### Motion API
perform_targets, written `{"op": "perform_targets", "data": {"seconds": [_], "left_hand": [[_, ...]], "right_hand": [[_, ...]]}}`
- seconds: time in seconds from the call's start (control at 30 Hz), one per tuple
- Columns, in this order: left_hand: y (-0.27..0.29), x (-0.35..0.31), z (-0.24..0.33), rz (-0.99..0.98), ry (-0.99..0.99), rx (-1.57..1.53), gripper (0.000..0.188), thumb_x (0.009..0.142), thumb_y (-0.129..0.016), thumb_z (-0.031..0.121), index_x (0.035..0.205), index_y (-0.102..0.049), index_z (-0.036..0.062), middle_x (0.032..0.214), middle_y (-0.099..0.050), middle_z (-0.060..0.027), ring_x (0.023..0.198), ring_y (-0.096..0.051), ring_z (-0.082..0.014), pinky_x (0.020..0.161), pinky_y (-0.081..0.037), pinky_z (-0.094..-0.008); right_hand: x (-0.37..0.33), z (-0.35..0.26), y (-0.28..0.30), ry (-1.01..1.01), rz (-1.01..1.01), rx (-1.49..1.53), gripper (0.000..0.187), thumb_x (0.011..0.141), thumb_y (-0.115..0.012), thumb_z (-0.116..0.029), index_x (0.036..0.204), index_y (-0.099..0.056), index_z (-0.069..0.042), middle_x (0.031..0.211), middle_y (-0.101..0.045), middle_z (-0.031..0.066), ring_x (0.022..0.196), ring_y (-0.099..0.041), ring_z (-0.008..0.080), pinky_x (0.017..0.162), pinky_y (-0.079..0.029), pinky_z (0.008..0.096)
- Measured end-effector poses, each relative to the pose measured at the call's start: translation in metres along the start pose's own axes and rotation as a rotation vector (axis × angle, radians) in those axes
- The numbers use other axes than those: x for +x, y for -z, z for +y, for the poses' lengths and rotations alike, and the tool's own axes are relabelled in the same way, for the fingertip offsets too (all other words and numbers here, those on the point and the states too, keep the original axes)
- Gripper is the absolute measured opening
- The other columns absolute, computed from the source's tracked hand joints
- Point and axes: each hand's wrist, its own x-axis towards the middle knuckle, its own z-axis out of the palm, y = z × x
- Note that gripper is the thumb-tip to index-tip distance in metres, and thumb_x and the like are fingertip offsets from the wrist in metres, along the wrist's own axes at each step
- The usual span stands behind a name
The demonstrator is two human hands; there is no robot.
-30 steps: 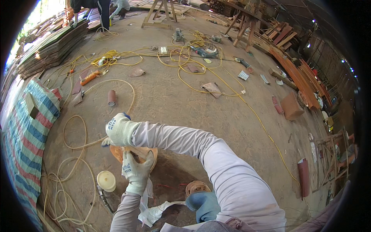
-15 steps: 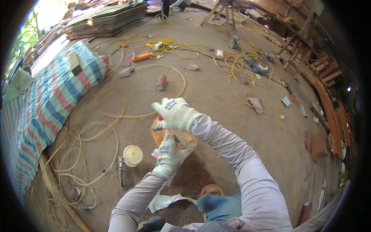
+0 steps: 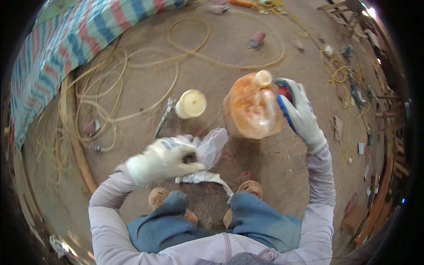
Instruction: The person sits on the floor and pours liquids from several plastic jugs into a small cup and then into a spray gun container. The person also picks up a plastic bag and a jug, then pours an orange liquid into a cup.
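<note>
An orange-stained translucent plastic jug (image 3: 249, 108) stands on the floor ahead of me, its pale round neck at the top. At the jug's right side, my right hand (image 3: 302, 112), in a white glove with a blue palm, closes round a red cap (image 3: 285, 92), partly hidden by the fingers. My left hand (image 3: 163, 159), gloved too, hovers low on the left with fingers curled and a gap between thumb and fingertips; I see nothing in that gap. Just beyond its fingers lies a clear, pinkish plastic bag (image 3: 212, 145).
A cream round tub (image 3: 191, 104) stands left of the jug, beside a thin metal tool (image 3: 164, 118). Coiled pale hose (image 3: 119, 84) spreads over the left floor, near a wooden pole (image 3: 73, 132) and striped sheeting (image 3: 66, 53). White cloth (image 3: 205, 177) lies before my feet.
My hands have parted: the right moved right with the red cap, the left drew back toward the plastic bag. The jug now stands uncovered by hands. My view has tipped down toward my feet.
</note>
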Motion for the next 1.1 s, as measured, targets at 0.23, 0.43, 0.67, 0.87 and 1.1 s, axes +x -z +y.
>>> {"op": "perform_targets", "data": {"seconds": [0.23,0.43,0.67,0.87,1.1], "left_hand": [[0.031,-0.063,-0.065,0.23,0.7,0.499,0.047,0.087,-0.068,0.052,0.105,-0.067,0.008,0.098,-0.071,-0.0118,0.092,-0.071,-0.0312,0.08,-0.056,-0.0442],[-0.02,-0.009,-0.131,0.256,0.733,0.32,0.079,0.087,-0.064,0.063,0.14,-0.048,0.0068,0.132,-0.06,-0.0201,0.119,-0.061,-0.0377,0.099,-0.048,-0.0462],[-0.036,0.075,-0.172,0.032,0.86,0.12,0.078,0.09,-0.056,0.058,0.147,-0.04,0.008,0.135,-0.06,-0.0223,0.122,-0.06,-0.0381,0.101,-0.047,-0.0466],[-0.051,0.073,-0.191,0.026,0.817,0.065,0.061,0.092,-0.048,0.039,0.143,-0.04,0.0079,0.12,-0.068,-0.0235,0.113,-0.065,-0.0385,0.098,-0.047,-0.0477],[-0.059,0.027,-0.146,-0.077,0.663,-0.046,0.047,0.089,-0.054,0.037,0.127,-0.051,0.0101,0.117,-0.066,-0.0242,0.111,-0.063,-0.0407,0.093,-0.048,-0.0482]], "right_hand": [[-0.026,-0.006,-0.055,-0.078,0.228,-0.04,0.054,0.085,-0.08,-0.027,0.125,-0.053,-0.002,0.118,-0.054,0.0152,0.111,-0.053,0.0304,0.096,-0.045,0.0403],[-0.023,-0.012,-0.061,-0.149,0.303,-0.148,0.05,0.084,-0.081,-0.024,0.122,-0.056,-0.006,0.114,-0.054,0.0163,0.103,-0.059,0.0318,0.088,-0.05,0.0434],[-0.047,-0.034,-0.055,0.217,0.265,-0.452,0.027,0.088,-0.075,-0.025,0.107,-0.065,-0.009,0.106,-0.057,0.015,0.085,-0.064,0.0323,0.072,-0.052,0.042],[-0.1,0.003,-0.06,0.471,0.26,-0.5,0.033,0.081,-0.08,-0.027,0.109,-0.068,-0.014,0.106,-0.058,0.014,0.09,-0.061,0.0315,0.071,-0.05,0.0438],[-0.162,0.042,-0.149,0.206,-0.367,-0.459,0.065,0.081,-0.076,-0.039,0.137,-0.053,-0.015,0.128,-0.052,0.0207,0.114,-0.055,0.037,0.091,-0.048,0.0473]]}}
